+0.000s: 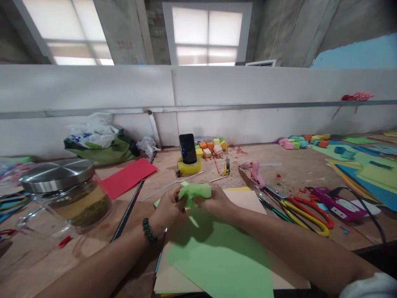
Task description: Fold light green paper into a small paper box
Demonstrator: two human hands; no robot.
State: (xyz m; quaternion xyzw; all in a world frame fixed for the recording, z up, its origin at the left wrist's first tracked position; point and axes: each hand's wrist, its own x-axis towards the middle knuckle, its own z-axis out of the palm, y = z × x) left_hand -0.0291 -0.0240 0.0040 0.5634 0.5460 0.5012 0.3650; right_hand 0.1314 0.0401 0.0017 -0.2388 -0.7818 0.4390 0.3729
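Cluttered wooden workbench [297, 174] lies before you; your left hand [166, 209] and right hand [217, 203] both pinch the small folded green foam piece [195, 192] at near centre, above the large green foam sheet [223, 256]. Press creases firmly, keeping edges aligned.

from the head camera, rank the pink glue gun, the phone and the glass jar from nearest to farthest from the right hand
1. Pink glue gun: just right of and beyond the right hand, which holds the folded green piece.
2. Phone: straight beyond the hands, standing in the yellow tape roll.
3. Glass jar: far left, past the left hand.

Glue gun and phone are fairly close in rank.
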